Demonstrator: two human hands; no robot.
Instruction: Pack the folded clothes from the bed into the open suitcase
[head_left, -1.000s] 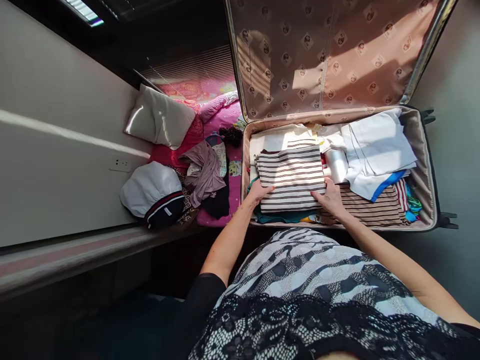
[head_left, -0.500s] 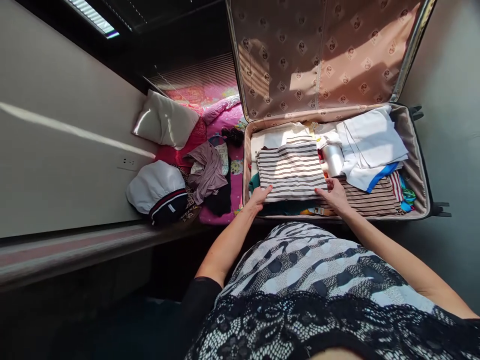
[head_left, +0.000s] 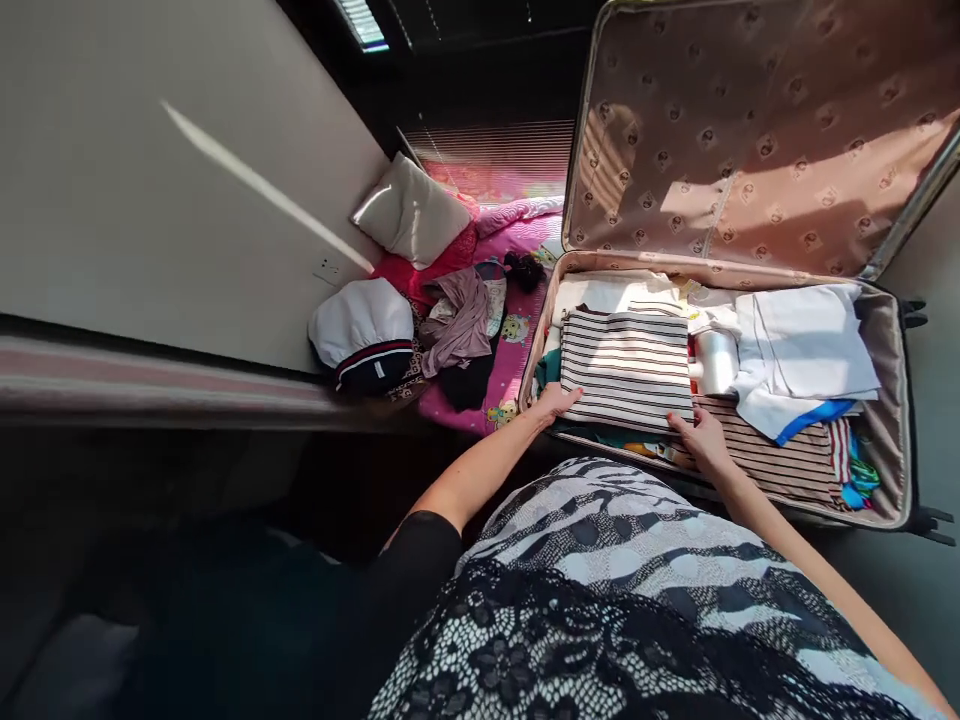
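Left hand closed on left near corner of folded striped garment, thumb on top, fingers mostly hidden; right hand gripping right near corner, thumb on top too; garment (sunlight across it) in left half of suitcase; white roll near suitcase's middle; white clothes, brown striped cloth in suitcase's right half; lid raised at suitcase's far side; left of suitcase, pink sheet, mauve cloth, pillow; wall with socket farther left of suitcase

Free room above the striped cloth; lid (raised) blocks behind.
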